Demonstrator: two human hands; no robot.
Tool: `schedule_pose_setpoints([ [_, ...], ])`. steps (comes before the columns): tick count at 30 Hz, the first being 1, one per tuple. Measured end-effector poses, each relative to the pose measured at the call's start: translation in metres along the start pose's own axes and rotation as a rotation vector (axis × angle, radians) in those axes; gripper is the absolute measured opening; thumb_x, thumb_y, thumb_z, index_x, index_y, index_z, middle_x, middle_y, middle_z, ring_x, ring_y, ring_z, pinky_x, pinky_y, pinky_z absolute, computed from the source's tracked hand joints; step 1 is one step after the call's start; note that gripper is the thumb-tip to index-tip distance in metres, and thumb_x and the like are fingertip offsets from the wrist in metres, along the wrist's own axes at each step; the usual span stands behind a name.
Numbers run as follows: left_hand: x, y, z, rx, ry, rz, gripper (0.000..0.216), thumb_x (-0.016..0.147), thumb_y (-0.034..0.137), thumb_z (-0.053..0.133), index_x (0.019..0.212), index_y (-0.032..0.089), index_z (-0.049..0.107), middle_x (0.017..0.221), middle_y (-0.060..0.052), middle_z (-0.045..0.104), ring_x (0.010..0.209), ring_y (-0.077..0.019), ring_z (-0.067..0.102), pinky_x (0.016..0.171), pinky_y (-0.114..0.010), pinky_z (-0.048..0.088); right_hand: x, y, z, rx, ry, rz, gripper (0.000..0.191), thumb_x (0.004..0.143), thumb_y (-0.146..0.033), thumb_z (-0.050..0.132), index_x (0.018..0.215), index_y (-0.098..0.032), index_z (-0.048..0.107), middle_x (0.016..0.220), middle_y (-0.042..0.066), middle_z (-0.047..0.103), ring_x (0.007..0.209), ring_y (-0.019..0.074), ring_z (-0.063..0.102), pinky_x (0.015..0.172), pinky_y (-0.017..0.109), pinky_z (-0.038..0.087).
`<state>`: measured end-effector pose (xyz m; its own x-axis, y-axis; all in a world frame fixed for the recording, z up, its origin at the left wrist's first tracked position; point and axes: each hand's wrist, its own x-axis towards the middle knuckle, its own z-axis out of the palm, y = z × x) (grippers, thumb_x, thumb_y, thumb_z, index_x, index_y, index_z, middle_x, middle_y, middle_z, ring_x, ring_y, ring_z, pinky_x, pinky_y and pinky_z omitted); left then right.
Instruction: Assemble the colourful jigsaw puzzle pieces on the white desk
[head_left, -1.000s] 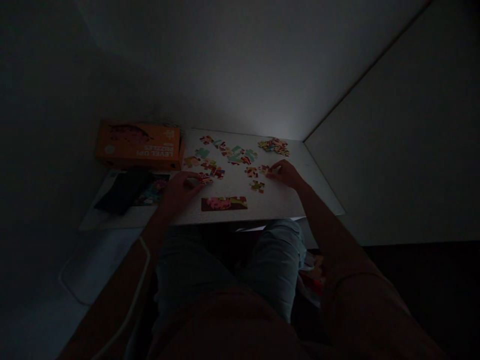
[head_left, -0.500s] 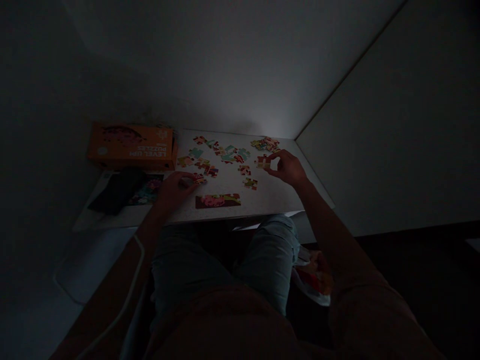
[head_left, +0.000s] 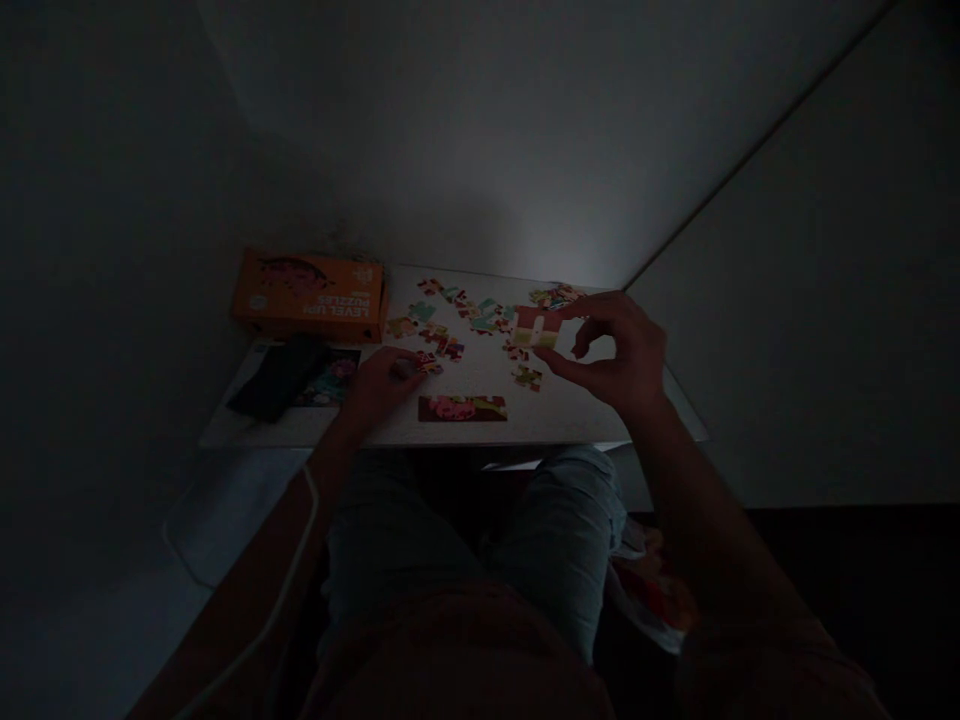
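— Where was the puzzle piece [head_left: 534,331] held?

— It was pinched between thumb and fingertips of the right hand [head_left: 619,360], raised above the table [head_left: 570,415].

— And beyond that grip?

— Below and to its left, a joined strip [head_left: 462,408] was laid; loose pieces [head_left: 465,312] were scattered behind, unplaced. The left hand [head_left: 381,382] was rested on a piece [head_left: 427,364], its grip unclear. Little appeared assembled.

Cardboard and matt surfaces in dim light

The puzzle piece [head_left: 537,332] looks like thin printed card, its pale face matt. The loose pieces [head_left: 465,318] and the joined strip [head_left: 463,408] are the same printed card. The table [head_left: 480,430] looks smooth, white and matt. The orange box [head_left: 311,298] is printed cardboard with a dull finish
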<state>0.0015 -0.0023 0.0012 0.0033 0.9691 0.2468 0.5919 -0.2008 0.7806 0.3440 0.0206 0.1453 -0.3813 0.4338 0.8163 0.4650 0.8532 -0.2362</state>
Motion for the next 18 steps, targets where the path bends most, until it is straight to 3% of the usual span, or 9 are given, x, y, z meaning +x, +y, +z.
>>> schedule_pose_setpoints([
  [4, 0.000, 0.003, -0.001, -0.012, 0.001, -0.022, 0.025, 0.095, 0.040, 0.078, 0.113, 0.025, 0.072, 0.120, -0.007, 0.076, 0.088, -0.0236, 0.074, 0.091, -0.043, 0.059, 0.013, -0.029, -0.008, 0.048, 0.038, -0.047, 0.043, 0.085, -0.040, 0.096, 0.121, -0.036, 0.073, 0.104, 0.002, 0.075, 0.056, 0.0161, 0.061, 0.076, 0.048, 0.068],
  [7, -0.001, 0.002, -0.001, 0.001, 0.005, -0.009, 0.022, 0.095, 0.039, 0.078, 0.112, 0.027, 0.072, 0.121, -0.006, 0.076, 0.088, -0.0233, 0.074, 0.091, -0.043, 0.059, 0.012, -0.036, -0.009, 0.037, 0.052, -0.012, 0.043, 0.084, -0.047, 0.097, 0.119, -0.039, 0.075, 0.101, 0.003, 0.075, 0.058, 0.0194, 0.063, 0.064, 0.046, 0.067],
  [10, -0.001, 0.002, -0.001, 0.003, 0.002, -0.004, 0.020, 0.096, 0.038, 0.077, 0.113, 0.028, 0.071, 0.122, -0.005, 0.075, 0.090, -0.0225, 0.073, 0.092, -0.042, 0.058, 0.010, -0.039, -0.010, 0.070, 0.068, -0.032, 0.045, 0.081, -0.050, 0.098, 0.119, -0.038, 0.075, 0.100, 0.002, 0.074, 0.058, 0.0183, 0.063, 0.062, 0.044, 0.067],
  [13, -0.002, 0.001, -0.001, 0.021, 0.003, 0.013, 0.020, 0.096, 0.037, 0.078, 0.112, 0.028, 0.071, 0.121, -0.005, 0.075, 0.090, -0.0217, 0.072, 0.093, -0.042, 0.058, 0.010, -0.038, -0.014, 0.089, 0.071, -0.026, 0.048, 0.080, -0.050, 0.099, 0.119, -0.037, 0.076, 0.097, 0.002, 0.073, 0.061, 0.0194, 0.065, 0.062, 0.045, 0.067],
  [18, -0.002, 0.000, 0.000, 0.024, 0.004, -0.002, 0.021, 0.096, 0.035, 0.079, 0.113, 0.028, 0.071, 0.120, -0.004, 0.076, 0.090, -0.0216, 0.073, 0.094, -0.041, 0.058, 0.000, -0.012, -0.017, 0.092, -0.027, 0.152, 0.042, 0.084, -0.051, 0.097, 0.118, -0.039, 0.074, 0.102, 0.002, 0.074, 0.059, 0.0185, 0.062, 0.059, 0.045, 0.063],
])
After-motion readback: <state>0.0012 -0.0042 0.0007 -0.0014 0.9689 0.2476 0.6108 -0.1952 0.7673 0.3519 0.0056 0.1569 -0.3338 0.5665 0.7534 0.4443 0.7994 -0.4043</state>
